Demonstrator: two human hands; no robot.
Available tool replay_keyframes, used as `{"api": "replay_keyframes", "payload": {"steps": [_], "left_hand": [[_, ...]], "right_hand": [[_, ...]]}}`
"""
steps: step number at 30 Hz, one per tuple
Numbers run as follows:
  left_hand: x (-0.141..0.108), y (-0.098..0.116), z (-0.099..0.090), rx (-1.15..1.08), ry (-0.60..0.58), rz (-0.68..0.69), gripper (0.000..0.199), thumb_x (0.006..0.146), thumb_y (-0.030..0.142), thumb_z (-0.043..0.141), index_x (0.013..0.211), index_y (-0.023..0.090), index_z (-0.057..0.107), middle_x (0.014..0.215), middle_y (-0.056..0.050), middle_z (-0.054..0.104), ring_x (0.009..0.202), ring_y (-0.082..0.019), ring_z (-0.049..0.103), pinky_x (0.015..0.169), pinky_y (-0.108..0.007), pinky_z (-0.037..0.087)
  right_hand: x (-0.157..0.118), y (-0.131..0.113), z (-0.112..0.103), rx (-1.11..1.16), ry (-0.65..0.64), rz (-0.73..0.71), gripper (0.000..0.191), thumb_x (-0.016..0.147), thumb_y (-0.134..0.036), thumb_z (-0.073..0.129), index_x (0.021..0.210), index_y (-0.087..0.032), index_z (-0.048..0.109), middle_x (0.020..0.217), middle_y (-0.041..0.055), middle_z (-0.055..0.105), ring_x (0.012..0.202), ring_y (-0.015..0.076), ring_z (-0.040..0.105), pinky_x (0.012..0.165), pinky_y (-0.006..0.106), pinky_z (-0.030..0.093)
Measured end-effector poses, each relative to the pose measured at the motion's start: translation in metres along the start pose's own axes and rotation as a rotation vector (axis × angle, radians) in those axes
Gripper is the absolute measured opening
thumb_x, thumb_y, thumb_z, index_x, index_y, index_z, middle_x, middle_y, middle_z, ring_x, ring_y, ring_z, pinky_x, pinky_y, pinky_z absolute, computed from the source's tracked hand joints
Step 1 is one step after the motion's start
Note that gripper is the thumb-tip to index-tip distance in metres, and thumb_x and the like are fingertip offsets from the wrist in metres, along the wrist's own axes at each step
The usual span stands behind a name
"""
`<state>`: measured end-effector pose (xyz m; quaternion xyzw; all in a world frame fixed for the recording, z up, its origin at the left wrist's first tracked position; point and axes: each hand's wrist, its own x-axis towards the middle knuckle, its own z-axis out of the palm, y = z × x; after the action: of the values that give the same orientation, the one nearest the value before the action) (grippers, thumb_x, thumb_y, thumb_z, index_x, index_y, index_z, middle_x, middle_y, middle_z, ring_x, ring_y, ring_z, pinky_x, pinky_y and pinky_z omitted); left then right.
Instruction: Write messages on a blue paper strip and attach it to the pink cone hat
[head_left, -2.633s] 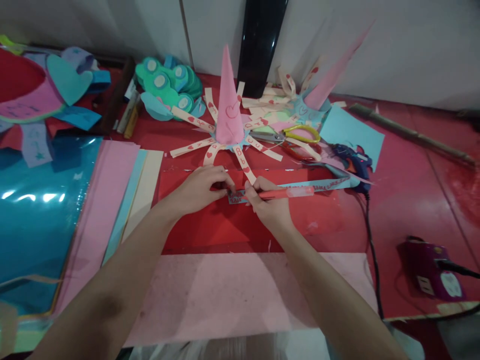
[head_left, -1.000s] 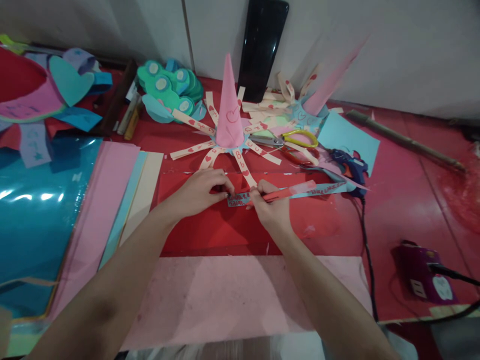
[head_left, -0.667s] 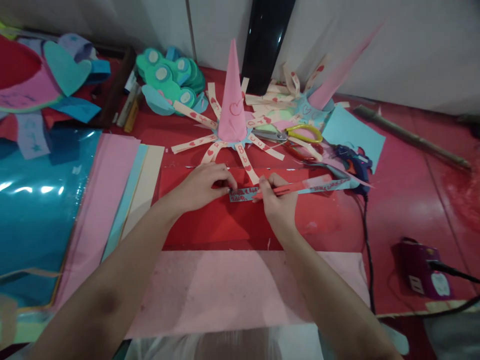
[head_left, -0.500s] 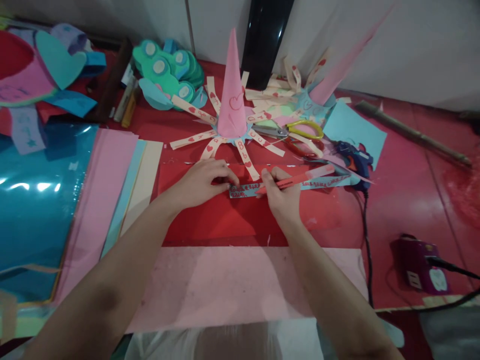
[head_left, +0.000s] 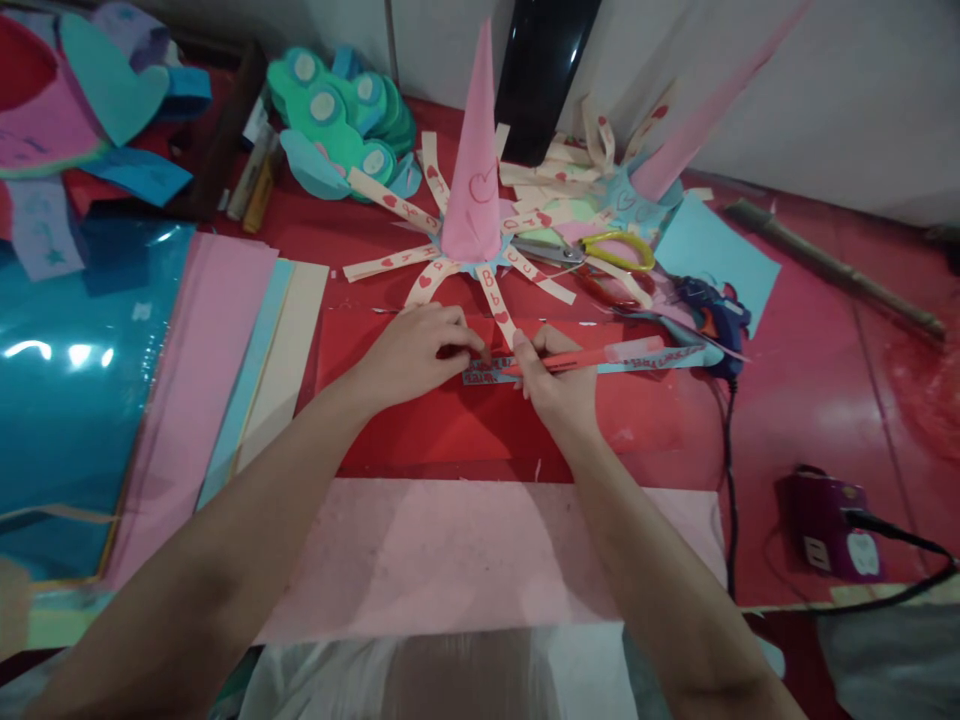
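Note:
My left hand (head_left: 414, 352) is at the left end of a narrow light-blue paper strip (head_left: 652, 359) covered in small red lettering. Its thumb and forefinger are curled together over that end. In my right hand (head_left: 562, 390) is a red marker (head_left: 596, 356), held low over the strip with its tip pointing left, close to the writing. Whether the tip touches the paper I cannot tell. Both hands rest on a red sheet (head_left: 435, 430). Just beyond them stands a pink paper cone (head_left: 472, 205) with lettered cream strips (head_left: 491, 295) fanning out from its base.
Yellow-handled scissors (head_left: 619, 250) and a blue glue gun (head_left: 716, 318) lie right of the cone. A purple power adapter (head_left: 832, 525) sits far right. Coloured paper sheets (head_left: 217, 310) and a shiny blue packet (head_left: 75, 400) are left. Green foam cutouts (head_left: 337, 110) stand behind.
The view has tilted slightly, so most things sit a little higher. The marker lies slightly flatter, and its tip has shifted a little left along the strip. Both hands keep their hold.

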<state>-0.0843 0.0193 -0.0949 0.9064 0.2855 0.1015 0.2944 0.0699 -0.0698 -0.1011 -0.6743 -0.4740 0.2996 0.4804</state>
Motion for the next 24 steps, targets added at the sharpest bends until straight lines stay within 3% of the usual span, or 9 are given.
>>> {"api": "replay_keyframes", "payload": {"steps": [14, 24], "left_hand": [[0.0001, 0.0005, 0.0005, 0.027, -0.004, -0.009, 0.025, 0.079, 0.016, 0.047, 0.086, 0.025, 0.069, 0.077, 0.001, 0.054, 0.079, -0.015, 0.052, 0.073, -0.03, 0.033], [0.0003, 0.002, -0.0006, 0.023, 0.0, -0.004, 0.024, 0.079, 0.015, 0.048, 0.087, 0.025, 0.069, 0.077, 0.001, 0.054, 0.079, -0.015, 0.052, 0.073, -0.031, 0.033]], "right_hand": [[0.0004, -0.0011, 0.0004, 0.009, -0.049, -0.016, 0.035, 0.08, -0.029, 0.05, 0.052, -0.02, 0.032, 0.047, -0.0068, 0.032, 0.045, 0.0061, 0.034, 0.046, 0.022, 0.031], [-0.0007, 0.0, 0.0011, -0.018, 0.021, 0.006, 0.035, 0.081, -0.031, 0.049, 0.053, -0.021, 0.031, 0.046, -0.0072, 0.031, 0.044, 0.0059, 0.036, 0.045, 0.022, 0.029]]}}
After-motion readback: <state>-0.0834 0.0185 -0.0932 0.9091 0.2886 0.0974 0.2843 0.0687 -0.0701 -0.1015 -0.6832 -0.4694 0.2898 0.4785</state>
